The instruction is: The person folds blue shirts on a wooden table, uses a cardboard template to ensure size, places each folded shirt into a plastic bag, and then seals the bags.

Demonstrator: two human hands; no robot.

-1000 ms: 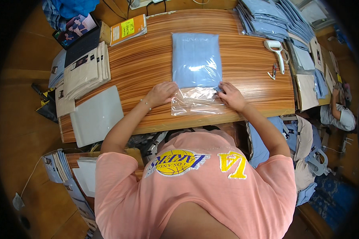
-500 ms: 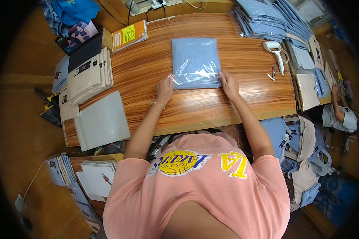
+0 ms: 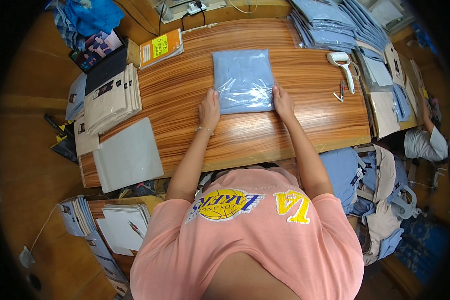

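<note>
Blue cloth [image 3: 241,70], folded squarish, under glossy crinkled plastic [image 3: 247,93]

The left forearm [image 3: 190,156] and the right forearm [image 3: 306,154] are extended forward and angled inward toward each other. The left hand [image 3: 209,110] and the right hand [image 3: 284,103] are held apart at nearly the same level, fingers partly curled; how tightly they are closed cannot be clearly made out.
</note>
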